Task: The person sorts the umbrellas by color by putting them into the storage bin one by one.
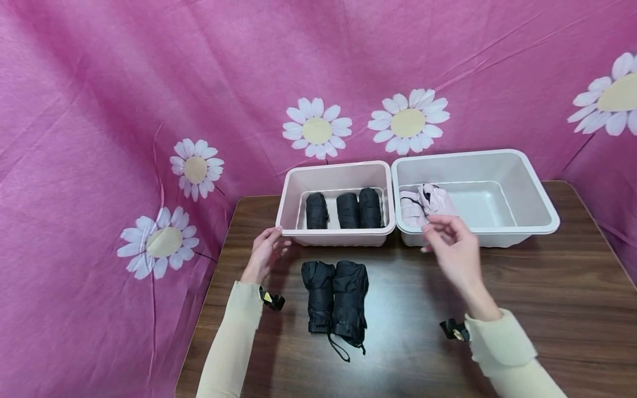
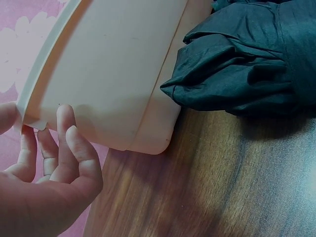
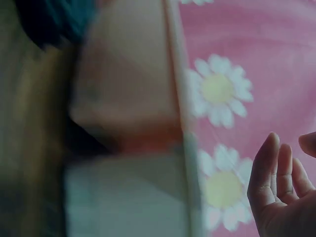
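Observation:
My left hand [image 1: 265, 253] pinches the front left corner of the rim of the left plastic bin [image 1: 338, 239]; in the left wrist view the thumb lies over the rim and fingers are below it. Three black folded umbrellas [image 1: 317, 211] lie inside that bin. Over the front rim of the right bin [image 1: 497, 239] hovers my right hand [image 1: 454, 249], thumb and fingers apart, holding nothing. Beyond it, pink folded umbrellas [image 1: 437, 200] lie at that bin's left end, partly hidden by the hand. Two more black folded umbrellas [image 1: 350, 298] lie side by side on the table, a cord loop towards me.
Both bins stand side by side at the back of the brown wooden table [image 1: 413, 354]. A pink cloth [image 1: 249, 83] with white daisies hangs behind and to the left. Black wrist straps [image 1: 454, 330] hang from both sleeves.

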### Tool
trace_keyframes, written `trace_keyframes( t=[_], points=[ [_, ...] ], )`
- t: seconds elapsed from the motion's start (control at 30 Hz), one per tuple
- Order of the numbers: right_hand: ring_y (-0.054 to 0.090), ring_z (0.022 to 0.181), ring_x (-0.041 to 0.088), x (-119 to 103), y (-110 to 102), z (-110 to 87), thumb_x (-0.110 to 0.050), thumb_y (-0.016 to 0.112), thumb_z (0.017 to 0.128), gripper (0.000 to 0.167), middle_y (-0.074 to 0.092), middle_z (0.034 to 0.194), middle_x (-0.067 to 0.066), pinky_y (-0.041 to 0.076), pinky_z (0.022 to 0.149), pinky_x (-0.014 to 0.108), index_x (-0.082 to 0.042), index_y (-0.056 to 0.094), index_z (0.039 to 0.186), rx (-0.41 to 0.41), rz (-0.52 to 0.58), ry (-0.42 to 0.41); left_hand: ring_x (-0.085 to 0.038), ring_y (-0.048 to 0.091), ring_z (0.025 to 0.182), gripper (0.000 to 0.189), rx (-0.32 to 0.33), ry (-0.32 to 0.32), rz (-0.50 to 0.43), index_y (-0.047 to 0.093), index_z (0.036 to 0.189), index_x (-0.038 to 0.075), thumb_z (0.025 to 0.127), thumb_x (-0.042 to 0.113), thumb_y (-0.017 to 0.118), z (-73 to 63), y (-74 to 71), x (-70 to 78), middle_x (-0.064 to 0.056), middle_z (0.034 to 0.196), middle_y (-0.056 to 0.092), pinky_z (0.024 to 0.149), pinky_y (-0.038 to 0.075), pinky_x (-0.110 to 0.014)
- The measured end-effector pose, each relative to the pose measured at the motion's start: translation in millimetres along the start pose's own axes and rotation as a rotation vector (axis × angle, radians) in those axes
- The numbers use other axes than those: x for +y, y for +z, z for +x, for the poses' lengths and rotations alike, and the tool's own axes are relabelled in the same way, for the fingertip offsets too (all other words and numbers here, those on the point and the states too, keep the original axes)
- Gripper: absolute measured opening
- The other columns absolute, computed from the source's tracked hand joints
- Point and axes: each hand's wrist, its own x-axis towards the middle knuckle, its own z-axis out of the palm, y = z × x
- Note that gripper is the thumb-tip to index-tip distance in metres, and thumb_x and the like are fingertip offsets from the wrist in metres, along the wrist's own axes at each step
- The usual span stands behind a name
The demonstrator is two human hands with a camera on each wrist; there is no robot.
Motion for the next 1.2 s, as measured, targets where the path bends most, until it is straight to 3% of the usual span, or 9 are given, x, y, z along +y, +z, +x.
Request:
trace_keyframes(
  t=[0.17, 0.33, 0.47, 0.7, 0.83, 0.9, 1.13, 1.2],
  points=[
    [0.064, 0.073, 0.003, 33, 30, -19.6, -0.005, 0.06, 0.093, 0.034, 0.064, 0.097, 0.002, 0.057, 0.063, 0.024, 0.003, 0.05, 0.124, -0.084, -0.091, 0.081, -0.01, 0.065, 0.066, 0.013, 0.003, -0.006, 0.005, 0.051, 0.103, 0.013, 0.097, 0.022, 0.058, 0.0, 0.1, 0.2, 0.004, 0.078, 0.067, 0.062, 0.05, -0.025],
    [0.068, 0.073, 0.021, 69, 60, -39.3, -0.014, 0.065, 0.091, 0.043, 0.06, 0.115, 0.018, 0.057, 0.059, 0.033, -0.002, 0.047, 0.129, -0.175, -0.195, 0.209, -0.01, 0.065, 0.066, 0.013, 0.005, -0.006, 0.01, 0.051, 0.104, 0.012, 0.098, 0.022, 0.057, 0.2, -0.3, -0.1, 0.005, 0.078, 0.067, 0.062, 0.05, -0.025],
    [0.068, 0.08, 0.027, 89, 79, -54.0, -0.02, 0.069, 0.089, 0.056, 0.056, 0.123, 0.022, 0.055, 0.061, 0.03, -0.001, 0.042, 0.135, -0.231, -0.278, 0.257, -0.01, 0.065, 0.065, 0.01, -0.001, -0.001, 0.007, 0.051, 0.102, 0.013, 0.098, 0.021, 0.056, 0.0, 0.0, -0.2, 0.005, 0.076, 0.066, 0.062, 0.05, -0.024],
    [0.062, 0.084, 0.014, 105, 102, -72.9, -0.034, 0.07, 0.086, 0.074, 0.049, 0.124, 0.02, 0.049, 0.073, 0.029, -0.001, 0.033, 0.141, -0.287, -0.443, 0.287, -0.009, 0.065, 0.065, 0.011, -0.007, 0.008, 0.003, 0.051, 0.1, 0.013, 0.097, 0.022, 0.058, -0.6, 0.3, -0.7, 0.007, 0.076, 0.066, 0.062, 0.05, -0.023],
    [0.057, 0.082, 0.015, 111, 111, -77.4, -0.039, 0.07, 0.085, 0.084, 0.042, 0.13, 0.023, 0.047, 0.073, 0.03, 0.0, 0.027, 0.144, -0.281, -0.494, 0.304, -0.009, 0.065, 0.066, 0.012, -0.007, 0.013, 0.009, 0.052, 0.099, 0.014, 0.096, 0.023, 0.059, -0.8, 0.6, -1.1, 0.006, 0.076, 0.066, 0.061, 0.05, -0.023],
    [0.055, 0.083, 0.018, 114, 115, -79.1, -0.041, 0.07, 0.084, 0.087, 0.038, 0.134, 0.025, 0.046, 0.073, 0.032, 0.001, 0.025, 0.146, -0.273, -0.523, 0.303, -0.009, 0.065, 0.066, 0.012, -0.007, 0.015, 0.008, 0.052, 0.099, 0.014, 0.096, 0.023, 0.059, -0.8, 0.5, -1.4, 0.006, 0.077, 0.066, 0.061, 0.05, -0.023],
    [0.049, 0.121, 0.042, 120, 125, -84.3, -0.048, 0.07, 0.081, 0.096, 0.033, 0.139, 0.03, 0.047, 0.091, 0.056, 0.001, 0.021, 0.148, -0.262, -0.619, 0.299, -0.009, 0.065, 0.065, 0.013, 0.0, 0.011, -0.001, 0.053, 0.102, 0.013, 0.097, 0.023, 0.059, -0.2, 0.2, -1.9, 0.006, 0.077, 0.066, 0.062, 0.05, -0.023],
    [0.051, 0.117, 0.043, 121, 128, -85.1, -0.05, 0.071, 0.08, 0.098, 0.033, 0.138, 0.03, 0.048, 0.087, 0.057, 0.0, 0.02, 0.148, -0.266, -0.645, 0.302, -0.009, 0.065, 0.066, 0.013, 0.002, 0.009, 0.003, 0.053, 0.104, 0.013, 0.097, 0.023, 0.058, 0.1, 0.4, -1.8, 0.005, 0.077, 0.066, 0.062, 0.05, -0.023]
  ],
)
